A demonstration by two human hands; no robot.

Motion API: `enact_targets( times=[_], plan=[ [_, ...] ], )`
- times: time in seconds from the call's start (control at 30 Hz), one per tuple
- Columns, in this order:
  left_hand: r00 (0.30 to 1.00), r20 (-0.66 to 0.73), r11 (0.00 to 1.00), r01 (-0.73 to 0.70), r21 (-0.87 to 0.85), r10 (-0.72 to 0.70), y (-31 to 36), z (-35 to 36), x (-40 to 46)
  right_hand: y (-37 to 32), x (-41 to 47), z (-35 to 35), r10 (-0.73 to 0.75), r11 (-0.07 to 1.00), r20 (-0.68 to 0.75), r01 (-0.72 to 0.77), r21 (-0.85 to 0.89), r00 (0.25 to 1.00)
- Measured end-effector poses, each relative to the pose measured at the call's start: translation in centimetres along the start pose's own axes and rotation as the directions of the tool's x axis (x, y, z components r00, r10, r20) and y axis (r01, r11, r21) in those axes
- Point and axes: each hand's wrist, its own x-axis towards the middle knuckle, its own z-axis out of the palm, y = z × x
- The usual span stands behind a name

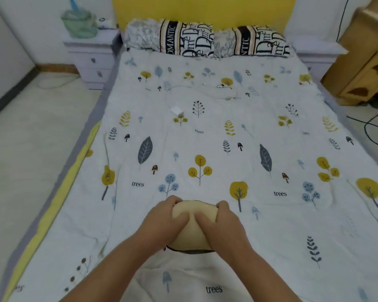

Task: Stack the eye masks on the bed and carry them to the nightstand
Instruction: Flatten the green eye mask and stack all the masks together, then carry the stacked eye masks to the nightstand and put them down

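A stack of cream eye masks point(191, 231) with dark edging lies on the patterned bedspread point(205, 138) near the foot of the bed. My left hand point(162, 221) grips the stack's left side, fingers curled over its far edge. My right hand point(222, 223) holds the right side the same way, thumbs resting on top. How many masks are in the stack cannot be told. The white nightstand point(92, 55) stands at the bed's far left, beside the pillows.
Two printed pillows point(205, 40) lie against a yellow headboard point(203, 9). A green bag point(79, 23) sits on the nightstand. A white charger block point(177, 110) and cable lie mid-bed. A wooden cabinet point(364, 62) stands right; cables trail on the floor there.
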Motion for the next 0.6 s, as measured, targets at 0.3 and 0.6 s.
enact_targets(
  times=[0.3,0.6],
  plan=[
    [0.990,-0.142,0.996,-0.006,-0.094,-0.007,3.2,-7.1,-8.4,-8.0,-7.0,-2.8,-0.139,0.990,0.021,0.140,-0.020,0.990],
    [0.957,-0.272,0.984,0.051,-0.170,-0.097,1.3,-14.4,-16.5,-15.7,-12.8,-0.5,-0.304,0.943,0.112,0.315,-0.104,0.946]
  ],
)
